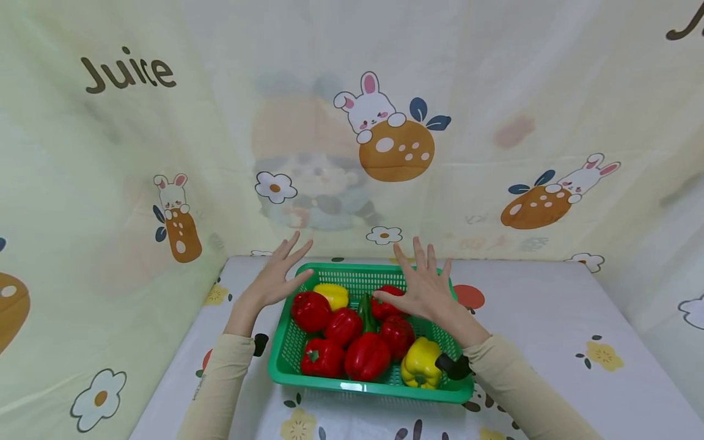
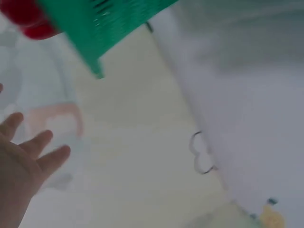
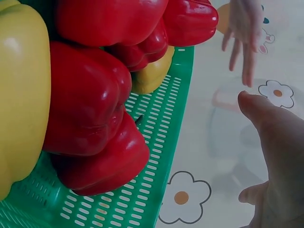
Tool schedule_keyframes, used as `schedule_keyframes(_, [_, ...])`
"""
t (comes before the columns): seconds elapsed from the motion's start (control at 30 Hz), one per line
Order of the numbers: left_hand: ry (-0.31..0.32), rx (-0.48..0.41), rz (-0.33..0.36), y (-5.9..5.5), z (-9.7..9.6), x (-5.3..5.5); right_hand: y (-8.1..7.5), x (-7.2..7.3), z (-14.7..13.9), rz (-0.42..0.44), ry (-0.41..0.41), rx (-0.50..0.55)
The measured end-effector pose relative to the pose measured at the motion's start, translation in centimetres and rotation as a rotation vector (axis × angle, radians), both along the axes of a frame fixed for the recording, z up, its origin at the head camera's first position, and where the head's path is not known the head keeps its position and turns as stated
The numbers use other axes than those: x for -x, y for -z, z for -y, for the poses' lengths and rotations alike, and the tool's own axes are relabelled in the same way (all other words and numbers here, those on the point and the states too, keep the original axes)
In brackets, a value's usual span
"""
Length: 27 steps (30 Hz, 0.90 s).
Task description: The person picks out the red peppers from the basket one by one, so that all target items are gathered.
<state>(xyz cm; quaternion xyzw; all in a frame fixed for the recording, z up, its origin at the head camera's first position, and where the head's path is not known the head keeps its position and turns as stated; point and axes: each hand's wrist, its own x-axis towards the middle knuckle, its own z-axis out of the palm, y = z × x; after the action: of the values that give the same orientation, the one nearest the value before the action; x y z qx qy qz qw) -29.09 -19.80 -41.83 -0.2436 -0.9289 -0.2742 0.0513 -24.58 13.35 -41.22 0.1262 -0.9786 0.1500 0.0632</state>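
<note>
We see the left hand (image 1: 273,280) and right hand (image 1: 428,292), fingers spread wide and holding nothing, by the green basket (image 1: 385,391) of red and yellow peppers (image 1: 367,357) near the far edge of the bench (image 1: 539,330)

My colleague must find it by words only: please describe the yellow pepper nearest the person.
On the patterned cloth stands a green basket. In its near right corner, just right of the red peppers, sits the yellow pepper. Its colour separates it from those red neighbours, its near position from the other yellow pepper, far left.
</note>
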Motion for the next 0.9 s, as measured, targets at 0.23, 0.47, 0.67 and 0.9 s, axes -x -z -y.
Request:
schedule_keyframes(0.23, [0.077, -0.157, 0.046, 2.9, 0.7, 1.0, 0.3, -0.3, 0.0, 0.003, -0.003, -0.011])
schedule_keyframes(0.47, [0.115, -0.334, 0.1, 5.0, 0.3, 1.8, 0.7, -0.5, -0.1, 0.011, -0.01, -0.008])
schedule_keyframes(0.67, [0.109, -0.412, 0.141, 6.6, 0.0, 2.1, 1.1, -0.5, -0.5, 0.046, -0.002, 0.012])
schedule_keyframes(0.9, [0.08, -0.42, 0.139, 7.4, -0.3, 2.3, 0.7, -0.4, -0.1, 0.081, -0.03, 0.034])
